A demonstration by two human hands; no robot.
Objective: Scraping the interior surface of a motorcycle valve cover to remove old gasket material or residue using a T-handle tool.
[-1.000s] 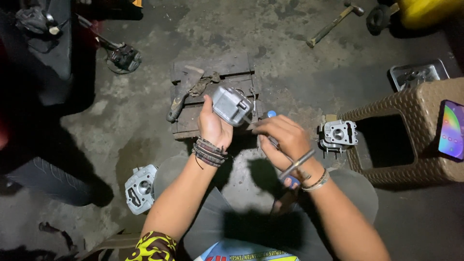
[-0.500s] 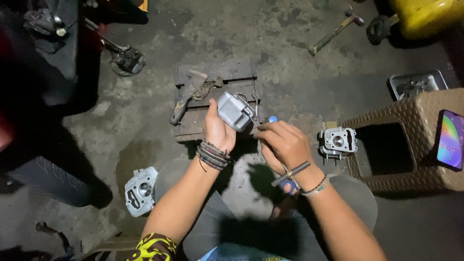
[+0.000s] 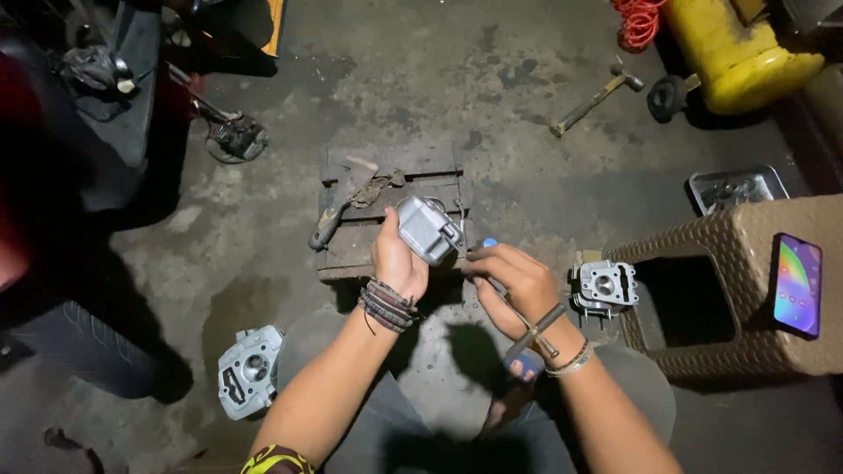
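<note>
My left hand (image 3: pixel 397 260) grips a small grey metal engine part (image 3: pixel 428 230) and holds it up over a low wooden block (image 3: pixel 351 250). Bead and cord bracelets circle that wrist. My right hand (image 3: pixel 518 285) is closed around a T-shaped metal tool (image 3: pixel 537 329) with a blue tip, whose working end points at the grey part. A thin bangle sits on the right wrist. Both hands are close together, just above my knees.
A hammer-like tool (image 3: pixel 338 211) and a rag lie on the wooden block. One grey engine casting (image 3: pixel 248 377) rests on the concrete floor at lower left, another (image 3: pixel 602 288) beside a brown woven stool (image 3: pixel 746 290) holding a lit phone (image 3: pixel 797 283). Metal tray (image 3: pixel 736 188), hammer (image 3: pixel 597 96), yellow tank (image 3: pixel 738 53) behind.
Both hands have shifted slightly with the grey part. My right hand has moved closer to the part, bringing the tool tip up against it.
</note>
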